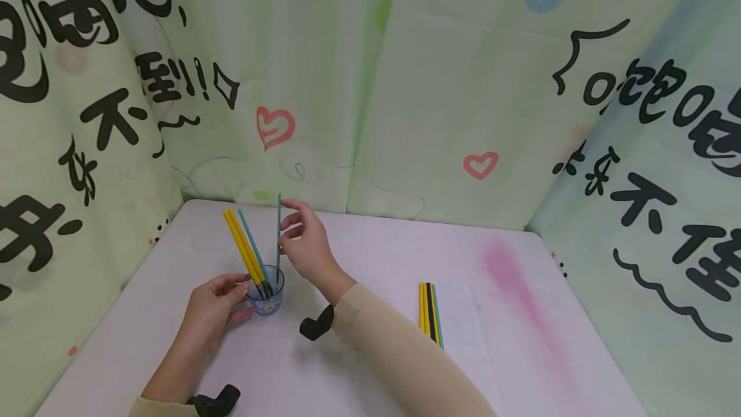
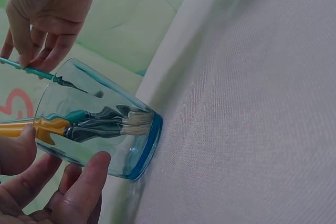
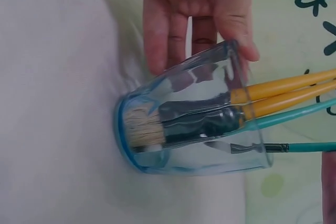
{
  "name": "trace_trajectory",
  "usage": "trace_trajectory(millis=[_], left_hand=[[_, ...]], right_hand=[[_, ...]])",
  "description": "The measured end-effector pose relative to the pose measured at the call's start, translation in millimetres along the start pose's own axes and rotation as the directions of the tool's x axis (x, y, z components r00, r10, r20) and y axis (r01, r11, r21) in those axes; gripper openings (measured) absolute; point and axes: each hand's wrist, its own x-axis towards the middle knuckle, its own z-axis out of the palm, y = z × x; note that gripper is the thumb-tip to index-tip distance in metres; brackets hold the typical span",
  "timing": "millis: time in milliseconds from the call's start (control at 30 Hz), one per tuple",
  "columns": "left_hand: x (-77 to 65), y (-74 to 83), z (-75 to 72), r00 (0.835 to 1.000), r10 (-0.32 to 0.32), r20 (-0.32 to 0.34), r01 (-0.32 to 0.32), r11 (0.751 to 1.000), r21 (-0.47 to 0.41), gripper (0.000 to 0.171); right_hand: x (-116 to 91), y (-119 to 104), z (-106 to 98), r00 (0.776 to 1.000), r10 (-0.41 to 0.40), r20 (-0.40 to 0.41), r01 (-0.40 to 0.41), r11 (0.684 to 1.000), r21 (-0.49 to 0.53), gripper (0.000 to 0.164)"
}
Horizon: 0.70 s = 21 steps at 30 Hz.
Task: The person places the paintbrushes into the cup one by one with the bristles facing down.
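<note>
Teal brush (image 1: 279, 221) — pinched in the right hand (image 1: 310, 240) — dips into cup (image 1: 267, 306).

1. Your table (image 1: 370, 256): pale, pinkish-lilac top in the head view, greyer in both wrist views; far corners rounded.
2. Its surface shows a fine woven texture up close in your left wrist view, with soft creases.
3. Pink streak (image 1: 521, 288) runs along the right part of your tabletop, blurry-edged, stain or print unclear.
4. Clear bluish cup (image 1: 266, 305) stands upright on your left half, base on the surface, darker blue at the bottom.
5. Thin handles (image 1: 430, 311), yellow, dark and teal, lie side by side right of centre, well apart from the cup; your right sleeve (image 1: 405, 359) hides their near ends.
</note>
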Motion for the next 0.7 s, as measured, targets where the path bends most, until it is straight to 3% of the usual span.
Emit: trace_trajectory(millis=[700], left_hand=[[0.8,-0.2,-1.0,1.0,-0.005,0.011,0.005,1.0,-0.016,0.046]], right_hand=[[-5.3,19.5,1.1,0.994,0.032,0.103,-0.024,0.997,-0.078,0.069]])
